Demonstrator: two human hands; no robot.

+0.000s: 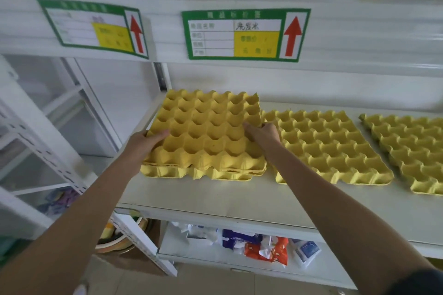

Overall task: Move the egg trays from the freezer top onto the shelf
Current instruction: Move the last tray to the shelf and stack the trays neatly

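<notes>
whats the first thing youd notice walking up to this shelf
The bright yellow egg trays catch the eye first: a stack of egg trays at the left of the white shelf, gripped at its sides by the left hand and right hand. A second tray lies beside it and a third tray at the right edge. Above, two green price labels with red arrows hang on the upper shelf's front.

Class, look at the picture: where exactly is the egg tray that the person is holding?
The held egg tray sits on a tray stack at the shelf's left end, left hand and right hand gripping its sides, beside the middle tray.
</notes>
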